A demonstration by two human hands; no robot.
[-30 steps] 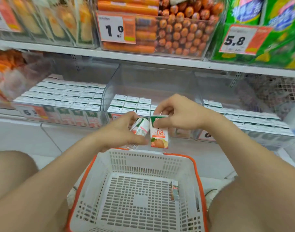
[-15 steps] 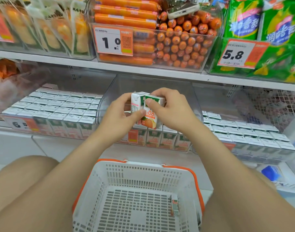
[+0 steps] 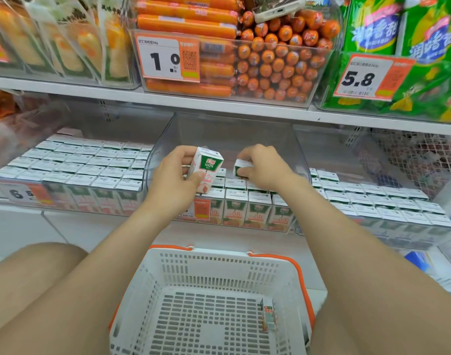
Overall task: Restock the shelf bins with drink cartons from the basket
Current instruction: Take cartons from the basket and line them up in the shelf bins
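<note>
- Currently, one drink carton point(image 3: 206, 167) is gripped upright in the left hand point(image 3: 174, 181), with the thumb on its front face and the fingers curled round the back. It is held just above the front rows of the middle bin point(image 3: 232, 129).
- A second carton point(image 3: 241, 165) is clasped from above by the right hand point(image 3: 264, 166). It is set low against the stocked cartons point(image 3: 244, 201) in the same bin, but whether it rests on them cannot be told.
- The two hands are kept apart, each closed round its own carton, with a small gap between the cartons.
- The middle bin is seen to be filled only towards the front, and its clear back wall is left bare.
- One last carton point(image 3: 268, 315) is left standing on end in the white basket point(image 3: 219, 262), near its right wall. The basket is trimmed in orange and is placed on the floor between the person's knees.
- The left bin point(image 3: 65, 198) and the right bin point(image 3: 398, 226) are packed with rows of similar white-topped cartons.
- On the shelf above, orange sausages point(image 3: 270, 65) are stacked in a clear tub behind a price tag point(image 3: 165, 60) marked 1.0. Green packets point(image 3: 373, 24) are shelved to the right, behind a second tag point(image 3: 357, 78) marked 5.8.
</note>
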